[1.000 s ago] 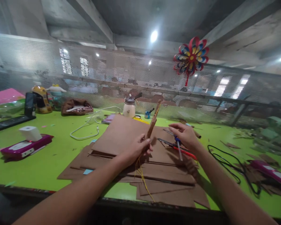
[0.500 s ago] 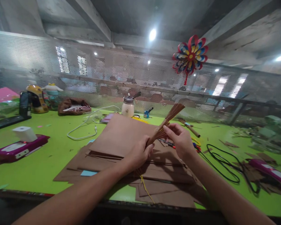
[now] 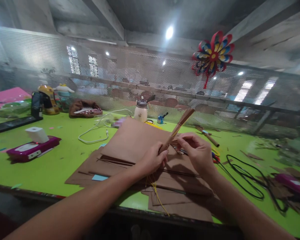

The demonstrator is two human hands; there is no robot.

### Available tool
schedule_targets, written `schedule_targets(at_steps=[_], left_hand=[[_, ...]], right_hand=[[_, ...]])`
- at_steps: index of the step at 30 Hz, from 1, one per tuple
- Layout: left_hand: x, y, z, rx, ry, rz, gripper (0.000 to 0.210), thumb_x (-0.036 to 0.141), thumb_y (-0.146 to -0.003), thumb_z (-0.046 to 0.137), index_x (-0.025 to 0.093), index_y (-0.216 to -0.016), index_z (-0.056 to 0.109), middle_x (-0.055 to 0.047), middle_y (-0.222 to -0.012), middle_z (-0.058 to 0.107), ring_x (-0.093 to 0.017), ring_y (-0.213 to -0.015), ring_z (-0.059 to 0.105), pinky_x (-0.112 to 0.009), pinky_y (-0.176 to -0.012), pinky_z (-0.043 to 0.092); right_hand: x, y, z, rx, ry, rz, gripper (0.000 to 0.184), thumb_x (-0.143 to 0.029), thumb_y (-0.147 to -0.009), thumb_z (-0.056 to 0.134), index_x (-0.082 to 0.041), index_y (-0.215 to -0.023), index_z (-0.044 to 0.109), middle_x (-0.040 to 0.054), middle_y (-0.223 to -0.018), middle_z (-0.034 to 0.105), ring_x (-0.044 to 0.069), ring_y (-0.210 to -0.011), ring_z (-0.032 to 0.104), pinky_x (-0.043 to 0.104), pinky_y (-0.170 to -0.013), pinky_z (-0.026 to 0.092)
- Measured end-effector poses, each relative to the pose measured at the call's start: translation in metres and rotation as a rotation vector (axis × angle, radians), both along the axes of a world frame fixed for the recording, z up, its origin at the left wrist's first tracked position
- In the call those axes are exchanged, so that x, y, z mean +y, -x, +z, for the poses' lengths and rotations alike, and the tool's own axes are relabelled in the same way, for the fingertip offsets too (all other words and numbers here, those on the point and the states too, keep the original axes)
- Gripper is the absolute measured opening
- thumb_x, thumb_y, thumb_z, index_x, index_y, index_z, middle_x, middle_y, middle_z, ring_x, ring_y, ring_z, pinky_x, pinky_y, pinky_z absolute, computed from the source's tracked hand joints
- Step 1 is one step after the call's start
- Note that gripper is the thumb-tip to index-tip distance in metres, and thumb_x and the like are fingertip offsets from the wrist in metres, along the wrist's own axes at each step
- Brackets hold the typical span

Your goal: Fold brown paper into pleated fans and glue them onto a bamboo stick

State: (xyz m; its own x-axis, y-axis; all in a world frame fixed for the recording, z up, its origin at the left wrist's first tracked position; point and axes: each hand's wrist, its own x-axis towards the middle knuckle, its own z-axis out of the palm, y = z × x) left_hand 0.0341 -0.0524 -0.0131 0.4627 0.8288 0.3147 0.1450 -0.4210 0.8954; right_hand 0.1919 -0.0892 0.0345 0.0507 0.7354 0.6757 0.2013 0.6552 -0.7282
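Observation:
My left hand (image 3: pixel 153 156) is closed around the lower end of a bundle of brown paper strips (image 3: pixel 182 122), which slants up to the right. My right hand (image 3: pixel 196 148) pinches several loose strips fanning from the bundle's lower right side, with thumb and forefinger together. Beneath both hands lies a stack of brown paper sheets (image 3: pixel 130 138), its layers spread unevenly. Yellow string (image 3: pixel 157 195) hangs below my left hand over the sheets. Behind my right hand, a tool with red-and-blue handles (image 3: pixel 215 158) is partly hidden.
A black cable (image 3: pixel 245 180) curls at the right, near a purple power strip (image 3: pixel 293 185) and brown scraps. Another purple power strip (image 3: pixel 33 149) with a white plug stands left. A lidded jar (image 3: pixel 140 111) and small blue bottle (image 3: pixel 160 119) stand behind the sheets on the green table (image 3: pixel 62 170).
The view has shifted, so the table's things appear farther right. The strips at my right hand now stand apart from the bundle's upper part, and my right fingers sit slightly lower along it.

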Motion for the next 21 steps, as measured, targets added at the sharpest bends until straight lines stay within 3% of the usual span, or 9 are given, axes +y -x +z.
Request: schedule_targets(at_steps=[9,16,21], left_hand=[[-0.004,-0.005,0.006,-0.103,0.134,-0.006,0.011,0.028,-0.081,0.045,0.017,-0.082,0.043,0.003,-0.057,0.053,-0.008,-0.04,0.05,-0.016,-0.034,0.036],[-0.003,-0.006,0.005,-0.187,0.169,-0.052,0.008,0.025,-0.08,0.044,0.018,-0.081,0.042,0.005,-0.053,0.05,-0.007,-0.039,0.048,-0.016,-0.035,0.037],[-0.002,-0.005,0.004,-0.169,0.108,-0.051,0.011,0.027,-0.08,0.045,0.017,-0.075,0.042,0.003,-0.054,0.052,-0.007,-0.041,0.047,-0.016,-0.036,0.035]], right_hand=[[-0.005,0.007,-0.015,-0.333,-0.259,-0.185,0.011,-0.02,-0.081,0.055,-0.021,-0.09,0.06,0.0051,-0.085,0.06,0.018,-0.082,0.058,0.034,-0.074,0.049],[-0.002,0.002,-0.026,-0.622,-0.407,-0.194,0.037,-0.02,-0.081,0.054,-0.023,-0.117,0.052,0.0096,-0.106,0.057,0.023,-0.101,0.054,0.04,-0.087,0.046],[0.002,0.0,-0.029,-0.68,-0.512,-0.208,0.036,-0.017,-0.082,0.052,-0.024,-0.117,0.054,0.009,-0.101,0.059,0.022,-0.095,0.056,0.04,-0.082,0.048]])
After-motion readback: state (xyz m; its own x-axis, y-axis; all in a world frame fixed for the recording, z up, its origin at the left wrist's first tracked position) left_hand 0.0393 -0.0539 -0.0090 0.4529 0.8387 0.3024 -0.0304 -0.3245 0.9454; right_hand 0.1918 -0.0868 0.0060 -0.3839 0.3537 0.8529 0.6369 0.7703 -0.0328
